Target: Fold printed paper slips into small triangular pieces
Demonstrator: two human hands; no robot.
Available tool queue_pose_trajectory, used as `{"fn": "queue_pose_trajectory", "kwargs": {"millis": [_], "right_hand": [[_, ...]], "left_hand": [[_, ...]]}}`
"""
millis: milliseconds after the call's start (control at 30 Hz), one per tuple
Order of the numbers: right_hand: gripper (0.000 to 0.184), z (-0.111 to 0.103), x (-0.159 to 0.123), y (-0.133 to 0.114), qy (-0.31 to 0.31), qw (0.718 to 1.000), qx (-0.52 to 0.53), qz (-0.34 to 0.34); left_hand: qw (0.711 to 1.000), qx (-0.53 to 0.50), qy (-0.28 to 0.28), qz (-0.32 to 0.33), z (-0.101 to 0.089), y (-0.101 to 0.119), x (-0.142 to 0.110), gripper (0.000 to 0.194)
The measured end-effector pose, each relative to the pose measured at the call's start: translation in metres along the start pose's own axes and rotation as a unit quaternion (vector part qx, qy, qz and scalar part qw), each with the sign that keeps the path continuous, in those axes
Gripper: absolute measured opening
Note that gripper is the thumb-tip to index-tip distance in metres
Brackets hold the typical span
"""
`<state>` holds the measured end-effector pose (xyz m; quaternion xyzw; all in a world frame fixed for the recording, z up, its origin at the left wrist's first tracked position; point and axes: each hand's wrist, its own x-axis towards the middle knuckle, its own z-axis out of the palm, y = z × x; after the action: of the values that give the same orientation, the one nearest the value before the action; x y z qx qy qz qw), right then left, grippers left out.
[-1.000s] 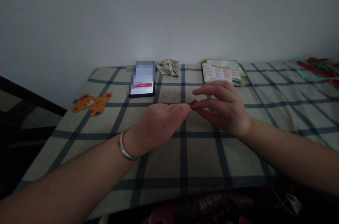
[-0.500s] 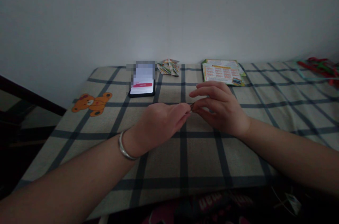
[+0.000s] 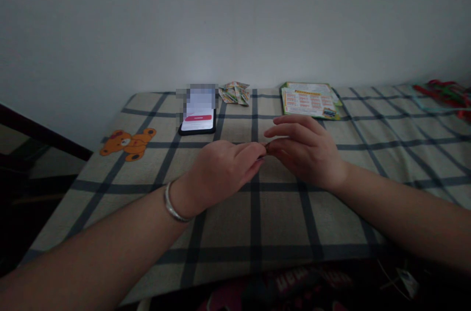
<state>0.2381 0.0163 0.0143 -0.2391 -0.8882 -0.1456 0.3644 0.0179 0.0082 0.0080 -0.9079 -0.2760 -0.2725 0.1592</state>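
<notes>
Over the middle of the checked tablecloth [image 3: 235, 225], my two hands meet at the fingertips. My left hand [image 3: 230, 166], with a silver bangle [image 3: 172, 203] on its wrist, is closed in a pinch. My right hand [image 3: 305, 149] pinches with thumb and index finger from the other side, its other fingers loosely curved above. A tiny brownish thing [image 3: 268, 147] shows between the fingertips; most of it is hidden and I cannot tell its kind. Beyond my left hand lies a phone [image 3: 198, 122] with its screen lit.
Near the wall lie a folded, colourful printed paper [image 3: 234, 93] and a stack of printed cards [image 3: 309, 101]. An orange teddy bear cutout [image 3: 127, 144] is at the left edge. Red and green strips [image 3: 443, 92] lie at the far right.
Both hands stay in nearly the same place. The right thumb and index finger have drawn closer together at the small thing, and the right hand's upper fingers have dropped slightly.
</notes>
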Motion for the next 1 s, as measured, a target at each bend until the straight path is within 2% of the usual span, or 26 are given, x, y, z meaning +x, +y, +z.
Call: {"fn": "queue_pose_trajectory", "kwargs": {"millis": [233, 567, 1000], "right_hand": [[0.008, -0.0012, 0.0008, -0.0007, 0.001, 1.000, 0.003, -0.011], [0.008, 0.0036, -0.0002, 0.0012, 0.000, 0.998, 0.064, 0.020], [0.009, 0.0033, -0.0007, -0.0034, 0.000, 0.997, 0.068, 0.034]], "left_hand": [[1.000, -0.020, -0.004, -0.005, 0.0006, -0.0005, -0.0004, 0.009], [0.998, -0.054, 0.006, -0.023, 0.0009, -0.0001, -0.0006, 0.012], [0.998, -0.059, -0.002, -0.009, 0.0001, -0.0029, -0.0005, 0.015]]}}
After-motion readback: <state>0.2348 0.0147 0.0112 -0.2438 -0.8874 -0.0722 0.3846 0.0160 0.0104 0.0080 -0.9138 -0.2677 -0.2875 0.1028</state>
